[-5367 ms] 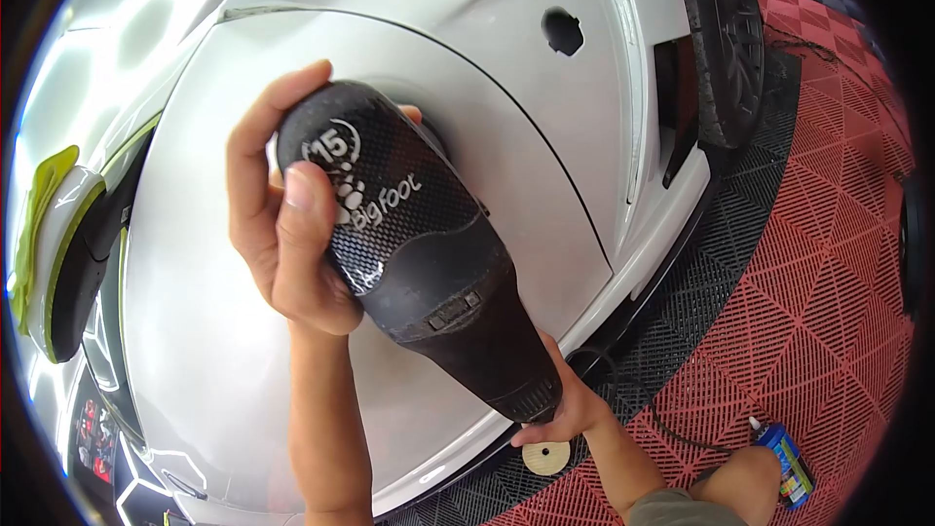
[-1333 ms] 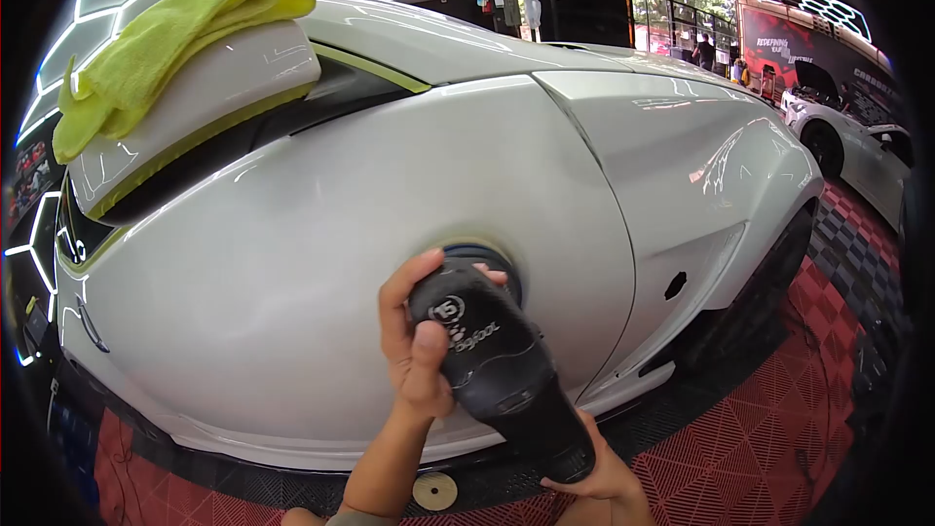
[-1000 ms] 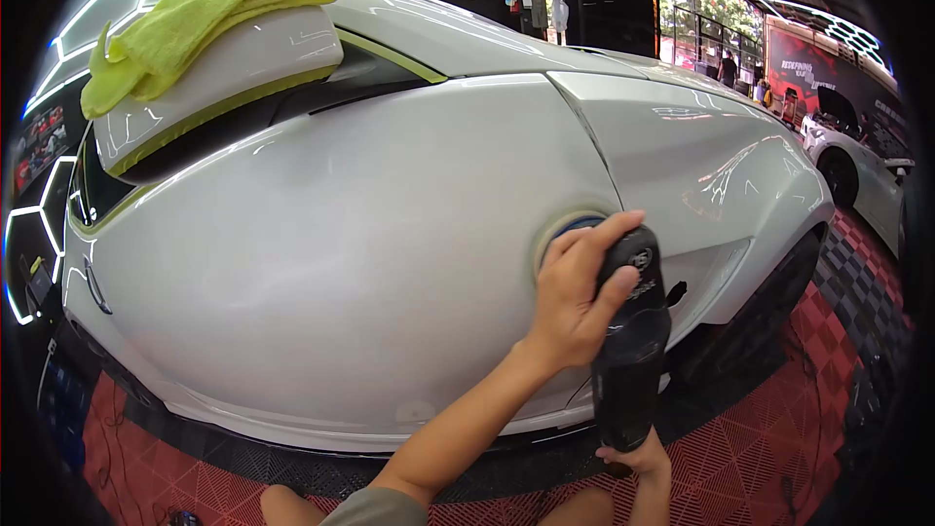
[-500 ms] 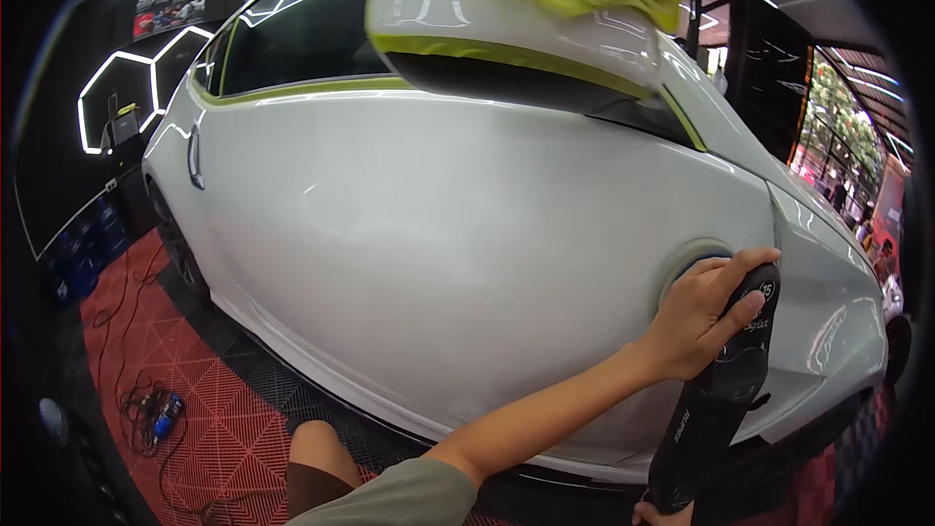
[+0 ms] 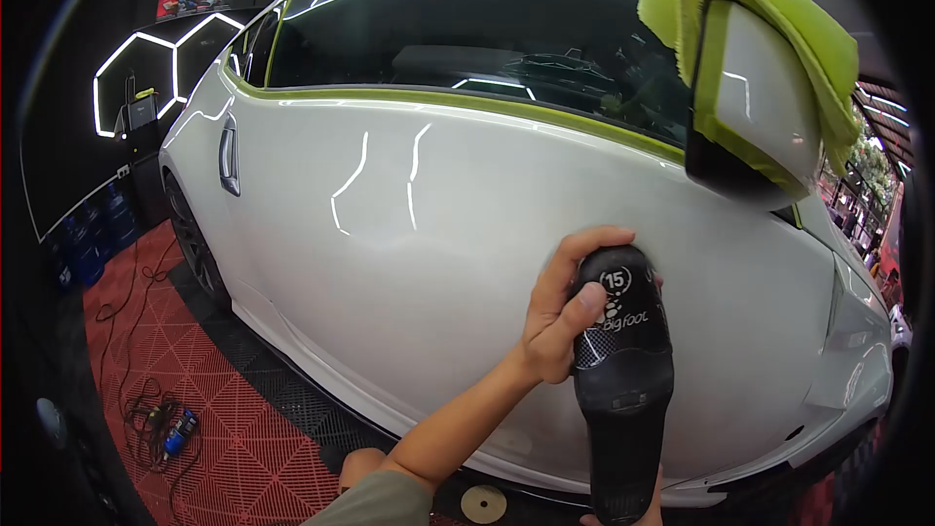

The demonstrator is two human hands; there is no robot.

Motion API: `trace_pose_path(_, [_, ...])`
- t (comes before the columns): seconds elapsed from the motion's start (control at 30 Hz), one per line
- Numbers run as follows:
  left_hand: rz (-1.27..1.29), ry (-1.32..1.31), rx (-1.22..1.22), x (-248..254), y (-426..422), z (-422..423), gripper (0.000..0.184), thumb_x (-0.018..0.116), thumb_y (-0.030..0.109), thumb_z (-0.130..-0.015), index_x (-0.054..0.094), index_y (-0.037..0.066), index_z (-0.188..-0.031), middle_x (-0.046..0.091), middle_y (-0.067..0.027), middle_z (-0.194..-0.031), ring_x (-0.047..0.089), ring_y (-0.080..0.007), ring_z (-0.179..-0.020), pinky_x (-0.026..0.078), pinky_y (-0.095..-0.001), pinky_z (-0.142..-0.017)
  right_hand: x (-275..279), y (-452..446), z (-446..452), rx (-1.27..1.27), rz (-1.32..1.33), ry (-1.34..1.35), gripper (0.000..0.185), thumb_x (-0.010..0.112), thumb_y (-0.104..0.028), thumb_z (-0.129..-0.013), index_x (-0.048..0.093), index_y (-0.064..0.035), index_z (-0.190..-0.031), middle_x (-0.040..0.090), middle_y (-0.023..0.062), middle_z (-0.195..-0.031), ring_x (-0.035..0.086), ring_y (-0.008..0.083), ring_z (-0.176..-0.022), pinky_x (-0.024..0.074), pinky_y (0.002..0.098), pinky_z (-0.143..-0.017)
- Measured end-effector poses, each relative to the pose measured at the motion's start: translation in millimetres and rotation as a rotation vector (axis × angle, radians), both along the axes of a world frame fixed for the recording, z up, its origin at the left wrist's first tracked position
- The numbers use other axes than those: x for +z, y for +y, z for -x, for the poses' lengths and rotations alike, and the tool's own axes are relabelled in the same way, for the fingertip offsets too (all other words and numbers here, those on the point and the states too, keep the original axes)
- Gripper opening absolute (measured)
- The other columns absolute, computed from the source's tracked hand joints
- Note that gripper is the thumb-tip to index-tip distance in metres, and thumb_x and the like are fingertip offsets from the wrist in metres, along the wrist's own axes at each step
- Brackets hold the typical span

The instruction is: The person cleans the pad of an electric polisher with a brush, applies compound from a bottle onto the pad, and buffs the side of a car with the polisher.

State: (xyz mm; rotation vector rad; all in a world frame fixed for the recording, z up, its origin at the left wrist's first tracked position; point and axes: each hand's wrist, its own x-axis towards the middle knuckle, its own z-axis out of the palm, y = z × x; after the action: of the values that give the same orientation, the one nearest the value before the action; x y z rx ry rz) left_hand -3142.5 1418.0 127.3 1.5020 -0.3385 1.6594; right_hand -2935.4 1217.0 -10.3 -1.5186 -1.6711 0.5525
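A black car polisher (image 5: 623,399) marked "15" and "Bigfoot" is held against the light-coloured car door (image 5: 467,253). My left hand (image 5: 560,317) is wrapped over its head, thumb on top and fingers around the far side. At the bottom edge, my right hand (image 5: 653,514) is closed around the handle's lower end; only part of it shows. The polisher's body hides its pad. Above right stands the side mirror (image 5: 769,127), edged in green tape, with a yellow-green cloth (image 5: 779,5) draped over it.
Green tape (image 5: 467,99) borders the window. A chrome door handle (image 5: 230,156) sits on the left. On the red floor tiles (image 5: 243,409) lie a blue tool (image 5: 180,433) and tangled cables. A round pale disc (image 5: 484,504) lies low by the sill.
The polisher and both hands have moved left across the door, from its front edge toward the middle. My view has shifted, so the mirror now appears farther right.
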Motion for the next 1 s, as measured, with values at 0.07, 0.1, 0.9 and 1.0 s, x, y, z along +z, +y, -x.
trace_pose_path(0.07, [0.008, -0.004, 0.024, 0.9, 5.3, 28.6, 0.053, 0.049, 0.036, -0.101, 0.038, 0.002, -0.140, 0.064, -0.0312, -0.108, 0.071, -0.0292, -0.090, 0.061, -0.0376, -0.078, 7.3, 9.4, 25.4, 0.043, 0.026, 0.006, 0.111, 0.092, -0.028, -0.068, 0.026, -0.0020, -0.153, 0.048, 0.0208, -0.142, 0.050, 0.0308, -0.128, 0.0397, 0.0403, -0.108])
trace_pose_path(0.1, [0.018, -0.010, 0.050, 1.2, 7.7, 42.2, 0.053, 0.048, 0.037, -0.101, 0.037, 0.002, -0.139, 0.064, -0.0317, -0.107, 0.072, -0.0297, -0.088, 0.062, -0.0378, -0.077, 10.3, 13.1, 36.9, 0.088, 0.052, 0.010, 0.116, 0.091, -0.028, -0.068, 0.019, -0.0030, -0.156, 0.042, 0.0220, -0.148, 0.045, 0.0310, -0.134, 0.0354, 0.0417, -0.112])
trace_pose_path(0.9, [-0.037, -0.284, 0.354, -10.1, 72.1, 270.2, 0.054, 0.033, 0.042, -0.107, 0.036, 0.001, -0.142, 0.067, -0.0297, -0.094, 0.069, -0.0362, -0.093, 0.057, -0.0398, -0.082, 27.2, 88.0, 258.4, 0.351, -0.059, 0.139, 0.104, 0.085, -0.018, -0.074, 0.018, -0.0036, -0.152, 0.054, 0.0307, -0.133, 0.056, 0.0464, -0.122, 0.0461, 0.0491, -0.101])
trace_pose_path(1.0, [-0.053, -0.282, 0.399, -4.8, 74.5, 271.2, 0.055, 0.033, 0.043, -0.107, 0.038, 0.001, -0.143, 0.067, -0.0281, -0.094, 0.069, -0.0364, -0.093, 0.057, -0.0409, -0.083, 26.9, 88.3, 255.5, 0.367, 0.054, 0.171, 0.109, 0.086, -0.022, -0.075, 0.013, -0.0030, -0.154, 0.055, 0.0325, -0.132, 0.058, 0.0493, -0.117, 0.0475, 0.0517, -0.097])
